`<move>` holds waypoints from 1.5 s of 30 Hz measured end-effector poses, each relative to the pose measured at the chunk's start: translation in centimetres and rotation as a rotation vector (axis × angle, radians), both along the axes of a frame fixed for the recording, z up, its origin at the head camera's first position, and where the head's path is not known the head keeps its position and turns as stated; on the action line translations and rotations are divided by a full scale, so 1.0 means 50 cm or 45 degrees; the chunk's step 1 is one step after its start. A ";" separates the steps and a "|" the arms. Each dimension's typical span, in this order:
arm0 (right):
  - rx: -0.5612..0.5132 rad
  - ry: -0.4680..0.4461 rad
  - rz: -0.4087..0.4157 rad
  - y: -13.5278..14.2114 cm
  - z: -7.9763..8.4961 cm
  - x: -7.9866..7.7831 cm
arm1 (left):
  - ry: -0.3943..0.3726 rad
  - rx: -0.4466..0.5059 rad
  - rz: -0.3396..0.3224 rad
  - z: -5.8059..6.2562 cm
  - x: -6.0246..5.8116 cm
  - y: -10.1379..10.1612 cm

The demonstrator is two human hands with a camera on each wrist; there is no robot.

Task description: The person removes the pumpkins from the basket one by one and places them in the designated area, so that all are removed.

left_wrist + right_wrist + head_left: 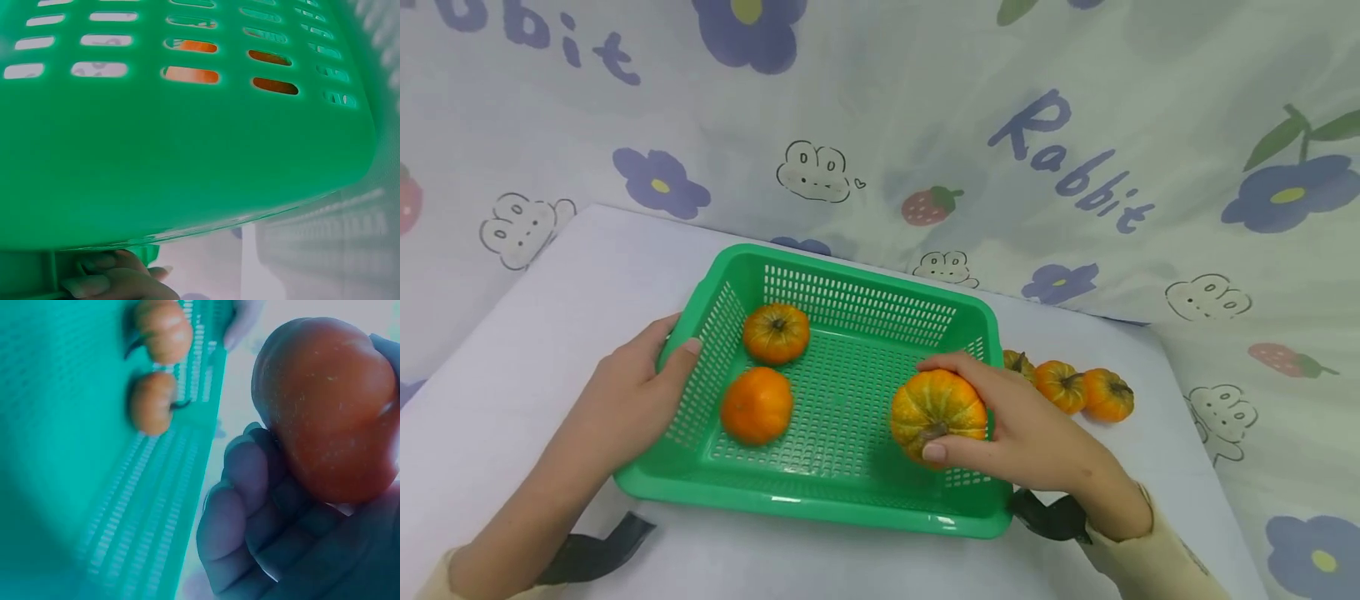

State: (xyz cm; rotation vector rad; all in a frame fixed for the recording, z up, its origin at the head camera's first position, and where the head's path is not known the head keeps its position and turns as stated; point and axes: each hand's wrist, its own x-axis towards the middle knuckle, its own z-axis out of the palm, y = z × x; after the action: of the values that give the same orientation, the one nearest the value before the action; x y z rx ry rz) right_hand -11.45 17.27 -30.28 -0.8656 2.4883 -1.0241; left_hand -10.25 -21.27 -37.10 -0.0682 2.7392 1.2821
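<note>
While the left hand (634, 393) grips a green perforated plastic basket (820, 505), the right hand (1032, 435) curls fingers round a ribbed orange-yellow pumpkin (942, 402) over it; loading seems the step, calling for lowering.

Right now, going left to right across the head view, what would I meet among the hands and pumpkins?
Left hand → two pumpkins inside the green basket → gripped pumpkin in the right hand → three pumpkins outside the basket.

Soft light is bathing the table (610, 250).
Glare is dotting the basket (865, 511); a backlit pumpkin (331, 406) is looking dark.
</note>
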 end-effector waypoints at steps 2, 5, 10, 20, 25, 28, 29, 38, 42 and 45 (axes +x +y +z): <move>0.028 0.014 -0.046 0.023 -0.004 0.011 | -0.003 -0.004 -0.003 -0.002 -0.002 0.001; 0.071 0.020 -0.117 0.056 -0.014 0.029 | -0.008 -0.023 -0.008 -0.003 -0.003 0.001; 0.109 0.098 -0.227 0.108 -0.031 0.055 | -0.019 -0.063 -0.007 -0.003 -0.003 -0.005; 0.135 0.201 -0.530 0.197 -0.060 0.092 | -0.021 -0.043 -0.022 -0.004 -0.006 -0.005; 0.124 0.205 -0.598 0.223 -0.080 0.102 | -0.009 -0.065 -0.026 -0.008 -0.007 -0.011; 0.119 0.191 -0.623 0.235 -0.091 0.106 | 0.014 -0.067 -0.026 -0.014 -0.009 -0.013; 0.120 0.179 -0.632 0.238 -0.095 0.107 | 0.017 -0.064 -0.025 -0.015 -0.010 -0.014; 0.124 0.021 -0.691 0.254 -0.135 0.101 | 0.038 -0.057 -0.006 -0.021 -0.005 -0.016; 0.119 -0.018 -0.703 0.250 -0.158 0.098 | 0.026 -0.051 -0.010 -0.015 -0.006 -0.012; 0.094 -0.064 -0.703 0.246 -0.174 0.093 | 0.027 -0.045 -0.015 -0.016 -0.009 -0.010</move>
State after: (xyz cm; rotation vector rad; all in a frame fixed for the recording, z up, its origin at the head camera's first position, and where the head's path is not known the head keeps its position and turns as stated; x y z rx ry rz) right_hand -6.82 29.56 -38.99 -0.1172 2.7636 -1.0806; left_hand -10.71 -21.78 -37.91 -0.0423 2.7761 1.2388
